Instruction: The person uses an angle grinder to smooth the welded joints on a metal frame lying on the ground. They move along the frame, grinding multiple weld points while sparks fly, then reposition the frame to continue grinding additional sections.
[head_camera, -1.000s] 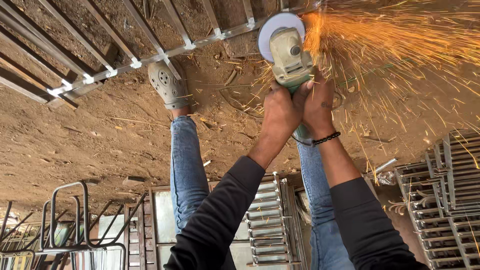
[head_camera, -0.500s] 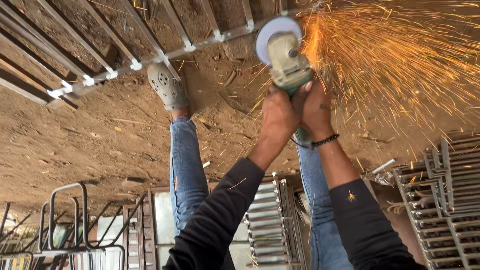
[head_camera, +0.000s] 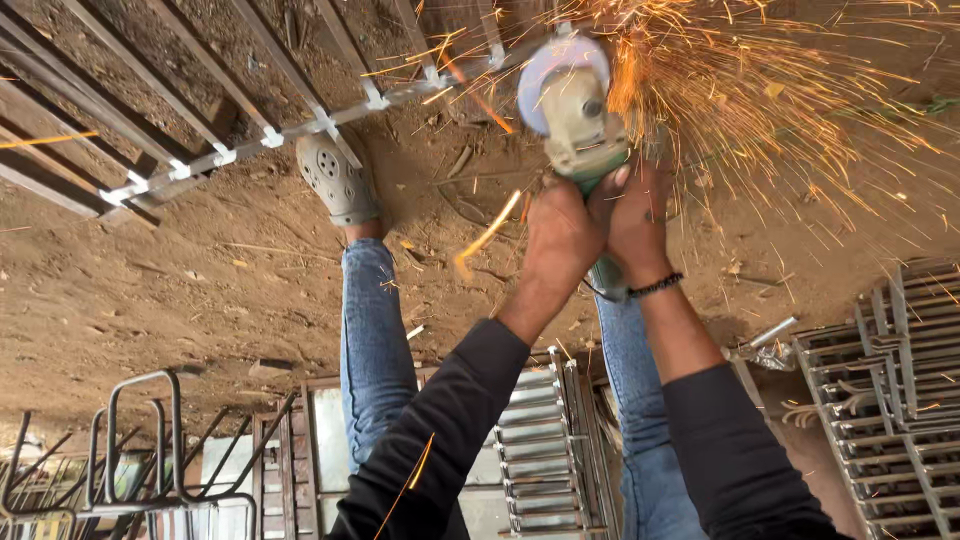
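Both my hands grip a pale green angle grinder (head_camera: 578, 125) with a round white guard, held out over the dirt ground. My left hand (head_camera: 558, 238) wraps its body from the left. Beside it, my right hand (head_camera: 640, 222), with a dark bracelet at the wrist, clasps the same body. The disc touches a metal frame of long bars (head_camera: 270, 135) lying on the ground. A dense spray of orange sparks (head_camera: 790, 100) flies off to the right. My foot in a grey clog (head_camera: 335, 180) stands next to the frame.
Stacks of welded metal grilles lie at the right (head_camera: 890, 400) and between my jeans-clad legs (head_camera: 540, 450). Bent tube frames (head_camera: 140, 450) stand at the lower left. Scraps and a short pipe (head_camera: 765, 335) litter the brown dirt.
The grinder stays at the same spot on the frame. The spark spray has widened, and a few sparks now fly leftward and down past my arms.
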